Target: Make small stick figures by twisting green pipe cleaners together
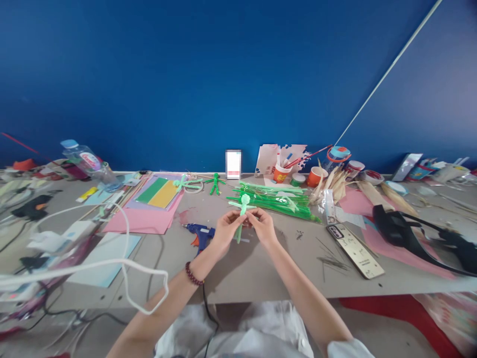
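Note:
A pale green pipe-cleaner figure (pixel 245 200) with a round head and arms stretched sideways stands upright between my two hands, over the middle of the table. My left hand (pixel 228 228) pinches its body from the left, and a beaded bracelet circles that wrist. From the right, my right hand (pixel 262 226) closes its fingertips on the same body. The figure's legs hang below the fingers. Behind my hands lies a bundle of green pipe cleaners (pixel 279 201). A darker green figure (pixel 215 184) rests farther back, near a second pale one (pixel 182 183).
A blue glue gun (pixel 201 233) lies just left of my left hand. Coloured sheets (pixel 141 219), a bottle (pixel 89 161) and white cables occupy the left. A phone (pixel 356 250), cut wires (pixel 333 263), cups (pixel 316 176) and a black strapped device (pixel 395 228) are at right.

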{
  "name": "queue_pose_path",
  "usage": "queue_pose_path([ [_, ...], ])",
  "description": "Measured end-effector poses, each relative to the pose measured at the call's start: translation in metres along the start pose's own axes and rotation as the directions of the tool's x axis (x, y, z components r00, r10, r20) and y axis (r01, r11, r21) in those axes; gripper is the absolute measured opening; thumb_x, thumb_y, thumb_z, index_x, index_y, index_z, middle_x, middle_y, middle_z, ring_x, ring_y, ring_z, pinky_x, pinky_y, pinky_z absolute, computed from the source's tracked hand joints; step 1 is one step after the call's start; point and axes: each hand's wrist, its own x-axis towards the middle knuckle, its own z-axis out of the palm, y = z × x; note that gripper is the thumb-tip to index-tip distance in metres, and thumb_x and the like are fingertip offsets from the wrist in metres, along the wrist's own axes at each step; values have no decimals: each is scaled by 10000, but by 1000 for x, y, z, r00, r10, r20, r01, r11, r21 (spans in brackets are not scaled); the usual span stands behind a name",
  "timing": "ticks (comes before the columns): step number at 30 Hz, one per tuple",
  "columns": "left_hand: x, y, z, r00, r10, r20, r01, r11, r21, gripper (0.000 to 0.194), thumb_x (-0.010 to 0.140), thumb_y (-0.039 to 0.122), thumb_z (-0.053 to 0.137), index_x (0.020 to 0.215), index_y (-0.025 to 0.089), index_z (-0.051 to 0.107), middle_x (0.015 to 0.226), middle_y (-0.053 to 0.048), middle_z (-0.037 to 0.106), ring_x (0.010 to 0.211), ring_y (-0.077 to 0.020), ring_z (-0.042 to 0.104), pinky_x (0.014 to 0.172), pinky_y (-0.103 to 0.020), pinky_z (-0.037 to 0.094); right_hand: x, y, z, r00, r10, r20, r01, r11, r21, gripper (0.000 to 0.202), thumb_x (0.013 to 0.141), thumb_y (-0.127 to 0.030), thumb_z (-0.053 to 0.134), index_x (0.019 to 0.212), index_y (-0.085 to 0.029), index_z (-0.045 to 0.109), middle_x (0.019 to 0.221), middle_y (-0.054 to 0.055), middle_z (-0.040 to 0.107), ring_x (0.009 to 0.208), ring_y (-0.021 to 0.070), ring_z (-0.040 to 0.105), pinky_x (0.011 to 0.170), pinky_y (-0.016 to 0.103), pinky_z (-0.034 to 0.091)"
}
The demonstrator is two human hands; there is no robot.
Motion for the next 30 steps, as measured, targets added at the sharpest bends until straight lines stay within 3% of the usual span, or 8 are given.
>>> queue_pose_path([
  [5, 6, -5, -5, 994, 52, -101, -54, 998, -16, 264, 558, 273, 791, 771, 143, 704, 780, -40, 694, 722, -143, 625, 717, -252, 479, -4, -1, 1, 993, -107, -53, 96, 979, -181, 224, 733, -393, 634, 806, -187, 679, 806, 44, 684, 620, 163, 631, 536, 256, 486],
  [8, 8, -6, -8, 994, 34, -104, -44, 994, -97, 256, 567, 289, 788, 770, 159, 701, 763, -24, 692, 688, -116, 619, 697, -226, 473, -7, -3, 2, 973, -222, -70, 197, 944, -264, 198, 768, -362, 602, 831, -197, 691, 831, 45, 692, 625, 166, 633, 615, 285, 509],
  [11, 9, -5, -8, 993, -8, -116, -11, 987, -161, 279, 540, 281, 807, 759, 158, 687, 719, -8, 683, 625, -91, 604, 660, -208, 468, -8, -3, 3, 962, -262, -71, 230, 926, -298, 191, 790, -356, 577, 811, -199, 685, 810, 44, 686, 618, 167, 630, 614, 283, 508],
  [18, 11, -3, -7, 995, -74, -73, 53, 966, -253, 367, 494, 232, 836, 800, 148, 649, 620, 18, 651, 558, -97, 595, 619, -220, 466, -3, 2, 2, 990, -111, -83, 94, 978, -188, 227, 749, -393, 607, 802, -180, 667, 764, 44, 677, 583, 159, 607, 576, 276, 499],
  [22, 10, -3, -8, 993, -112, -40, 102, 972, -211, 317, 537, 264, 817, 764, 123, 646, 602, 3, 635, 582, -113, 599, 610, -223, 460, -3, 2, 1, 990, -104, -91, 85, 978, -188, 255, 751, -407, 598, 809, -164, 644, 737, 41, 655, 577, 144, 577, 560, 263, 482],
  [26, 9, -2, -9, 983, -172, 69, 183, 961, -210, 234, 580, 258, 790, 683, 111, 640, 581, -4, 598, 582, -104, 576, 577, -203, 443, -3, 1, 2, 985, -143, -98, 119, 968, -223, 248, 760, -414, 584, 787, -169, 617, 688, 22, 607, 585, 134, 543, 534, 243, 459],
  [30, 8, -2, -9, 968, -150, 201, 198, 948, -249, 178, 641, 240, 752, 683, 109, 639, 616, -10, 582, 563, -81, 534, 574, -195, 438, -1, 3, 3, 998, -61, -27, 60, 996, -61, 271, 720, -446, 630, 772, -181, 604, 655, 0, 589, 555, 118, 521, 513, 234, 445],
])
